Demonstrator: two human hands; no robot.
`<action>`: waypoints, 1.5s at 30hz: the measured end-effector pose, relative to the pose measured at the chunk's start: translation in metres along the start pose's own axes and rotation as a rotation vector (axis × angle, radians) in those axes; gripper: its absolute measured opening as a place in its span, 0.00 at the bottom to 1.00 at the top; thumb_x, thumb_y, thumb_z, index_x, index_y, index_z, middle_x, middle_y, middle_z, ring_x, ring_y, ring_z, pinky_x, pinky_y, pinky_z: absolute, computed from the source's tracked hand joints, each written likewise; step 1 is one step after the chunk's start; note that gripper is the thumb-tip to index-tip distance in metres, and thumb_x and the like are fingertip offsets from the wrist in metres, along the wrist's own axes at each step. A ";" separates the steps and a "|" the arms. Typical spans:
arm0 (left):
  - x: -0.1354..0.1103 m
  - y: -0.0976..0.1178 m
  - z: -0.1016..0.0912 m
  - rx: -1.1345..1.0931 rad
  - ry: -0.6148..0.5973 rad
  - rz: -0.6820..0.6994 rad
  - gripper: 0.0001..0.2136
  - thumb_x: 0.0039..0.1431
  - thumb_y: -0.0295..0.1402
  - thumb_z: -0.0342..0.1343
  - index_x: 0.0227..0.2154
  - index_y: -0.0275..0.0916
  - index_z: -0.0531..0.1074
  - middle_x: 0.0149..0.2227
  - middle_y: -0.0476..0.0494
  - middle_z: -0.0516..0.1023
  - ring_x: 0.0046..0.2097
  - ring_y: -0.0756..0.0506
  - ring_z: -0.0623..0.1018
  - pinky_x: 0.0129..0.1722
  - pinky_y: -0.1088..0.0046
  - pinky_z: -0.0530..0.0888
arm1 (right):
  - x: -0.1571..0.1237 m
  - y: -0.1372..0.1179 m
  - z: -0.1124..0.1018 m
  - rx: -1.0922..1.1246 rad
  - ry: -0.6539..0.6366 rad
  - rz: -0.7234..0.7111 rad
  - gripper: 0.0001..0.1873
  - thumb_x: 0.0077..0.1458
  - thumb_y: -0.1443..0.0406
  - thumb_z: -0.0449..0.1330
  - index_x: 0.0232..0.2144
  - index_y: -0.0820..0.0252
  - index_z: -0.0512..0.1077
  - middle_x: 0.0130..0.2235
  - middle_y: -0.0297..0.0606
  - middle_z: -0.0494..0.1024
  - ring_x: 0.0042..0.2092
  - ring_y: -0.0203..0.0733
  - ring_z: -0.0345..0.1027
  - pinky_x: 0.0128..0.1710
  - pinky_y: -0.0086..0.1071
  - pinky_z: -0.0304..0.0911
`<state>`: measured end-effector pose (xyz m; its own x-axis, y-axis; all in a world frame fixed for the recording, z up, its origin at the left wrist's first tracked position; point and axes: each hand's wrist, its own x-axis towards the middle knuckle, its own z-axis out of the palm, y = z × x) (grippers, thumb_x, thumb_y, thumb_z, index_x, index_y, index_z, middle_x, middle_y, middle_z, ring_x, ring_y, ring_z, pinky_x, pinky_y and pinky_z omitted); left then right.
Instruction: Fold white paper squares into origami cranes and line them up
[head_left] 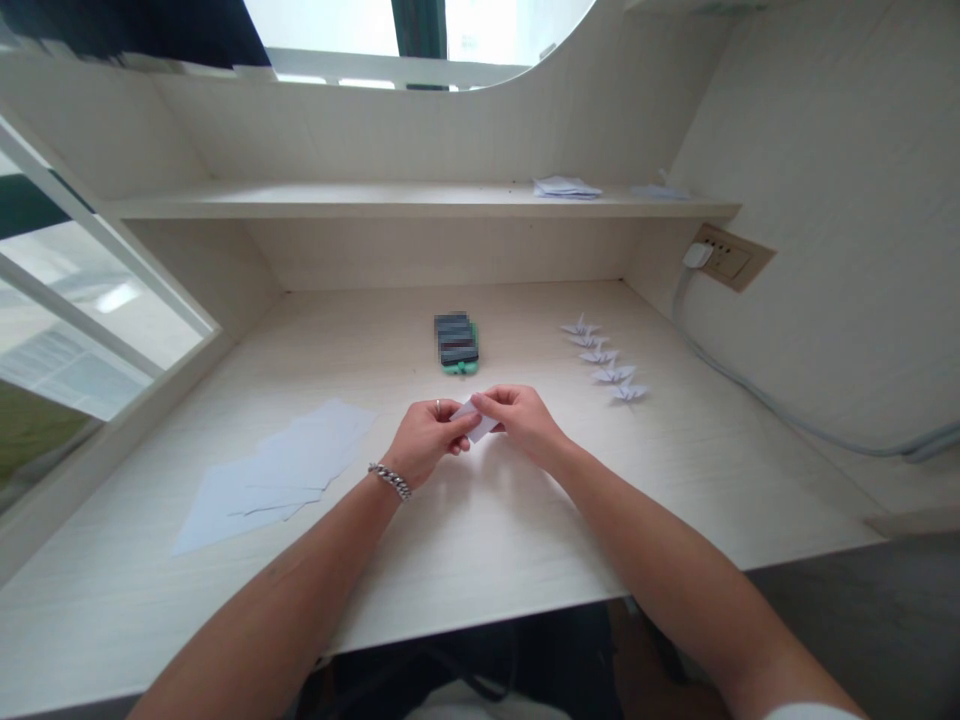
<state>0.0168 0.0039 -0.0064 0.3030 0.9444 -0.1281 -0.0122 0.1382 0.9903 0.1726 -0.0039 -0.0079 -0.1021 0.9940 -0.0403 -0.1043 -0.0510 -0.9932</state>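
Midway between the side edges of a pale worktop, the left hand and right hand closely pinch a small white paper. Five paper cranes line up toward the right edge, loose sheets toward the left.

fingers partly hide the small paper; the dark device is blurred; the cable, right, is cut off.
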 end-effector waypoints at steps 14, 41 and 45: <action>-0.002 0.004 0.001 -0.056 0.032 -0.028 0.16 0.42 0.42 0.68 0.25 0.34 0.72 0.21 0.48 0.73 0.18 0.53 0.71 0.16 0.80 0.59 | 0.003 0.000 -0.004 -0.036 0.004 -0.014 0.17 0.39 0.54 0.67 0.24 0.62 0.75 0.24 0.34 0.75 0.26 0.34 0.66 0.28 0.29 0.61; 0.005 0.000 0.000 0.010 0.285 0.192 0.16 0.42 0.43 0.67 0.25 0.33 0.76 0.25 0.44 0.78 0.26 0.49 0.73 0.27 0.74 0.67 | -0.002 0.001 0.005 0.146 -0.028 0.091 0.21 0.29 0.58 0.74 0.27 0.63 0.75 0.25 0.32 0.74 0.28 0.34 0.67 0.31 0.30 0.62; 0.006 0.000 0.001 -0.033 0.381 0.222 0.18 0.40 0.45 0.68 0.26 0.33 0.76 0.25 0.45 0.78 0.27 0.49 0.73 0.28 0.74 0.68 | -0.004 0.002 0.010 0.167 -0.065 0.131 0.20 0.27 0.59 0.75 0.23 0.64 0.74 0.24 0.33 0.74 0.27 0.32 0.66 0.30 0.29 0.61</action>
<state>0.0200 0.0096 -0.0074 -0.0834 0.9940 0.0705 -0.0693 -0.0764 0.9947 0.1627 -0.0091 -0.0084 -0.1885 0.9697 -0.1553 -0.2475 -0.2000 -0.9480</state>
